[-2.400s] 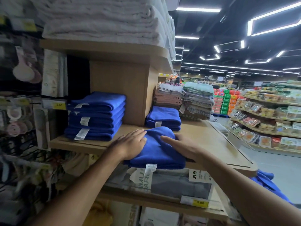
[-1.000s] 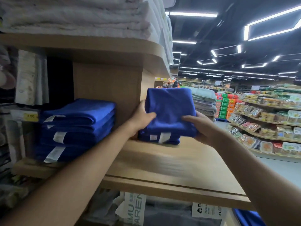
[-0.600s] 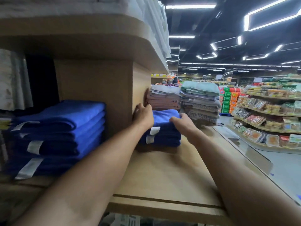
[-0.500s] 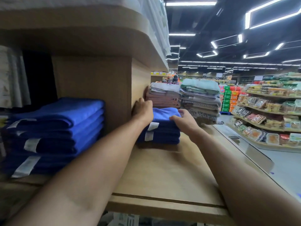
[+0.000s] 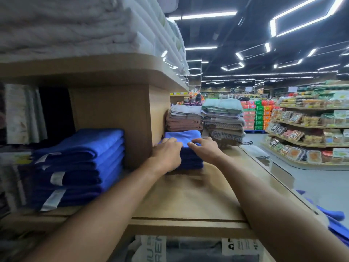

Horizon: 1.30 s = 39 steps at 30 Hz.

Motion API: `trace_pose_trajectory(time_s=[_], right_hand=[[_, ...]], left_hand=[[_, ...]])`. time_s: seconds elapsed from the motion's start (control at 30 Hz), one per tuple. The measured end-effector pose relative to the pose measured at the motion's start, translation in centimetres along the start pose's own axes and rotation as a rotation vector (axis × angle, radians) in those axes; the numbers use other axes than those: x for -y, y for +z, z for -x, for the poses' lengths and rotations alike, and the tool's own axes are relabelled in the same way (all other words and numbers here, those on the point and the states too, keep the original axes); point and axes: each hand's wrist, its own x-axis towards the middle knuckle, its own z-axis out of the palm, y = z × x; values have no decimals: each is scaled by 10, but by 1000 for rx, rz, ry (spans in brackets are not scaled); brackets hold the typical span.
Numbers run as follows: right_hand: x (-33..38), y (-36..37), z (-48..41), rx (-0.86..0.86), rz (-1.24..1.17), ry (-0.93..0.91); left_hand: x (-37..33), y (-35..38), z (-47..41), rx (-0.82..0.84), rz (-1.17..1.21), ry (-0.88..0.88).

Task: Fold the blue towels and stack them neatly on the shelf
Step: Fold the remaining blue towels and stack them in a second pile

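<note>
Landing on top of the small blue stack (image 5: 190,161), the folded blue towel (image 5: 186,136) that was held up in the air a second ago now lies flat on the shelf (image 5: 188,195), tucked against the wooden upright (image 5: 113,125). The left hand (image 5: 166,155) lies across its near left corner and the right hand (image 5: 204,148) sets its fingertips on the near right edge. Neither hand clutches the cloth any more; the fingers look spread and pressing, though motion blur softens them. To my eye this towel is as good as placed, and what remains is a pat to square its edges with the ones beneath. On the far side of the upright stands the taller blue stack (image 5: 79,167), labels hanging out in front. Just behind the small stack sit brown and grey towels (image 5: 184,121) and a green-topped pile (image 5: 223,120), so there is little room to push deeper. White towels (image 5: 66,25) load the board overhead, which limits how high the stack can go. Low at the right, loose blue towels (image 5: 334,220) hang past the shelf edge, seemingly waiting to be folded. Grocery racks (image 5: 309,129) stand well apart across the aisle.
</note>
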Motion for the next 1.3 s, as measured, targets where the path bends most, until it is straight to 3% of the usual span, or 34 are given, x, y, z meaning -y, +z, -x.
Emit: trace_pose_trajectory(time_s=[0.1, 0.2, 0.3, 0.47, 0.6, 0.67, 0.83, 1.0, 1.17, 1.3], right_hand=[[4, -21, 19, 16, 21, -61], [3, -63, 53, -9, 22, -178], [-17, -110, 98, -33, -48, -226], [-76, -175, 171, -133, -174, -162], [-135, -198, 206, -473, -302, 3], [-167, -192, 216, -533, -275, 117], [-234, -134, 234, -208, 38, 431], [-258, -79, 246, 17, 182, 454], [-244, -83, 230, -103, 244, 457], [-210, -118, 201, -252, -15, 319]], left_hand=[[-28, -1, 44, 49, 221, 33], [-59, -3, 84, 230, 246, 118], [-93, 1, 115, 388, 307, 39], [-121, 19, 132, 291, 139, 19], [-120, 25, 129, 230, 129, -2], [-120, 29, 127, 216, 124, 7], [-116, 31, 126, 164, 138, 16], [-115, 31, 127, 160, 148, 19], [-113, 30, 127, 169, 154, 21], [-114, 28, 128, 166, 161, 27]])
